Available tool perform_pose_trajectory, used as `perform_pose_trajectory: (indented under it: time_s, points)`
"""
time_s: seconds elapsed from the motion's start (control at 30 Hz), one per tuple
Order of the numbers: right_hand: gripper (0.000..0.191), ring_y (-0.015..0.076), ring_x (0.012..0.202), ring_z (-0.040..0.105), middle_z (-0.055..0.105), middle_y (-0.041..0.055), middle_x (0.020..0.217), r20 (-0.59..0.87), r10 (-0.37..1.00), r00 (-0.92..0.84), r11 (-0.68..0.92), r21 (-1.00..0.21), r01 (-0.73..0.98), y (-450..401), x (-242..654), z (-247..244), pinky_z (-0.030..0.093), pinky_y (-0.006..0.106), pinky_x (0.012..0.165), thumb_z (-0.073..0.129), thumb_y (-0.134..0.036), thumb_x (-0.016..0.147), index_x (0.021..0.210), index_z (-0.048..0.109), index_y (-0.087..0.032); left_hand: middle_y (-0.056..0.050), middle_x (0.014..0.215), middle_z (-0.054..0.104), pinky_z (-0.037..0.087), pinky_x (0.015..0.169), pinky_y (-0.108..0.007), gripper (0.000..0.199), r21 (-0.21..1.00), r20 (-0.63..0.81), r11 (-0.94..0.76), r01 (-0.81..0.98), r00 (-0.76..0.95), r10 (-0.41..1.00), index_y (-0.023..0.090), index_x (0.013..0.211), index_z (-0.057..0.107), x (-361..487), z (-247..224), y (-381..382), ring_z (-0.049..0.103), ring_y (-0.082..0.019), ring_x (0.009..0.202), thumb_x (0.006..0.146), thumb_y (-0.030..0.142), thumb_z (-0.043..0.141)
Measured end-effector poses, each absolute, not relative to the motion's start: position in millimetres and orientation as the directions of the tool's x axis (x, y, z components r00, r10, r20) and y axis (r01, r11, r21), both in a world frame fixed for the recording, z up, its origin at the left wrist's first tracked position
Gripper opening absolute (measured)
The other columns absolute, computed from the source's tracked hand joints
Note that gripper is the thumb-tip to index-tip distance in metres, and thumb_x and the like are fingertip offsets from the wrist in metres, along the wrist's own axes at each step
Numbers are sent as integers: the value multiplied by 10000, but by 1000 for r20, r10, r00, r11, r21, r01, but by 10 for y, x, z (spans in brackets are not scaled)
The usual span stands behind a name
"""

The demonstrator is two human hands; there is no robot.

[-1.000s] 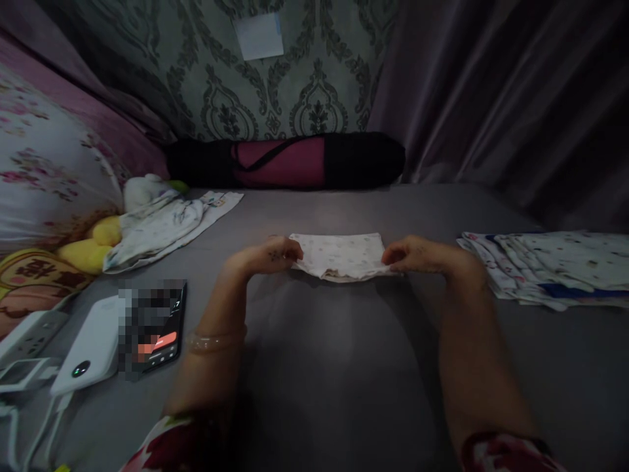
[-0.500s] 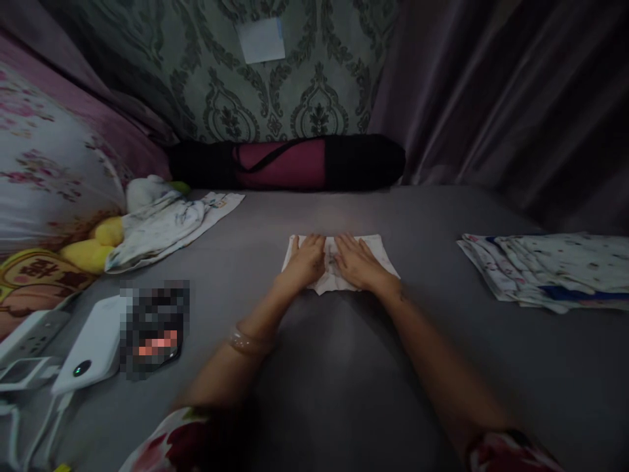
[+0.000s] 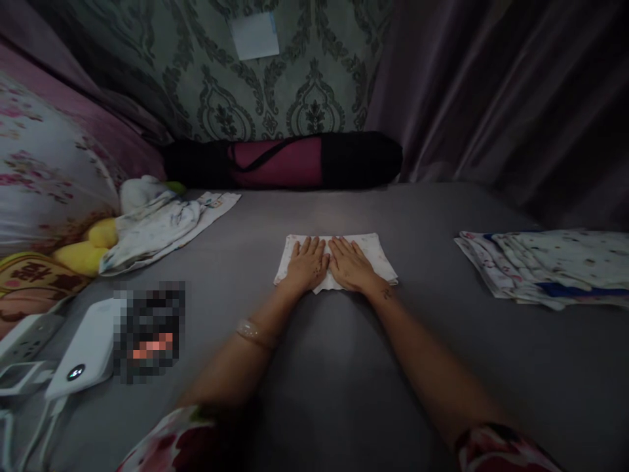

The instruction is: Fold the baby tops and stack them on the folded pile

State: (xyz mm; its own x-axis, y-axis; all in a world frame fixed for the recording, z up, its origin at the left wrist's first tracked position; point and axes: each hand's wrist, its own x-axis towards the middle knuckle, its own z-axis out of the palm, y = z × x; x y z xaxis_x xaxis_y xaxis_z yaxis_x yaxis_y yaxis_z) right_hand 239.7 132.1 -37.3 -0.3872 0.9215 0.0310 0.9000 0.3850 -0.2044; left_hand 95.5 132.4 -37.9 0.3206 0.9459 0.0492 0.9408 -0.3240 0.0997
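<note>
A folded white cloth (image 3: 377, 259) lies flat on the grey bed sheet (image 3: 344, 354), in the middle of the view. My left hand (image 3: 308, 264) rests palm down on its left half, fingers stretched out and pointing away from me. On the right half lies my right hand (image 3: 350, 263), also flat with its fingers extended. The thumbs are close together near the cloth's centre. Neither hand grips anything. The near edge of the cloth shows between the wrists.
Folded patterned cloths (image 3: 555, 262) are stacked at the right. At the left lie another cloth (image 3: 167, 226), yellow plush (image 3: 86, 252), a white power bank (image 3: 88, 347), a power strip (image 3: 32, 337) and a blurred-out object (image 3: 152, 331). A black and pink bag (image 3: 280, 160) lines the wall.
Both hands have settled flatter on the cloth and their thumbs are nearer each other. More of the cloth's left edge shows. The whole view has shifted slightly.
</note>
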Motion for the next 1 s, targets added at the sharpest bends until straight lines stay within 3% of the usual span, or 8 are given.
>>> perform_pose_trajectory:
  time_s: [0.2, 0.37, 0.57, 0.73, 0.87, 1.0]
  points:
    - [610, 241, 1438, 198, 273, 135, 1546, 20, 921, -388, 382, -233, 894, 1319, 2428, -301, 133, 437, 1176, 200, -306, 939, 1471, 306, -27, -114, 1520, 347, 167, 1160, -504, 551, 108, 67, -331, 937, 326, 943, 145, 1454, 356, 932, -357, 1317, 262, -280, 1423, 979, 384, 210]
    - [608, 249, 1440, 188, 278, 142, 1544, 96, 937, -337, 350, -206, 914, 1318, 2473, -245, 107, 430, 1179, 192, -320, 951, 1464, 319, -20, -110, 1522, 344, 92, 1167, -534, 553, 79, 173, -354, 932, 337, 925, 161, 1459, 353, 904, -347, 1335, 221, -273, 1438, 987, 393, 180]
    - [605, 257, 1436, 203, 282, 146, 1541, 16, 944, -331, 327, -196, 924, 1354, 2459, -343, 121, 450, 1174, 211, -343, 956, 1468, 316, -40, -109, 1538, 310, 148, 1151, -546, 567, 92, 49, -364, 927, 361, 931, 184, 1467, 341, 888, -405, 1415, 253, -304, 1424, 980, 439, 206]
    - [596, 249, 1433, 213, 289, 145, 1539, 32, 936, -351, 350, -212, 913, 1362, 2501, -324, 133, 437, 1174, 220, -341, 954, 1460, 332, -47, -125, 1529, 325, 146, 1153, -542, 581, 95, 66, -366, 926, 361, 930, 161, 1455, 357, 880, -364, 1379, 254, -298, 1424, 981, 452, 190]
    - [589, 256, 1432, 212, 301, 161, 1531, 127, 954, -273, 293, -186, 938, 1350, 2582, -276, 119, 439, 1175, 218, -314, 952, 1452, 335, -25, -143, 1525, 327, 115, 1166, -519, 586, 90, 139, -319, 943, 306, 942, 129, 1446, 362, 826, -338, 1356, 229, -282, 1435, 981, 439, 184]
    - [602, 268, 1435, 201, 297, 167, 1532, 58, 976, -208, 215, -176, 961, 1357, 2626, -313, 123, 448, 1175, 219, -333, 952, 1447, 337, -10, -165, 1529, 307, 167, 1155, -523, 615, 136, 70, -239, 961, 232, 970, 94, 1450, 341, 764, -379, 1408, 201, -313, 1440, 973, 451, 190]
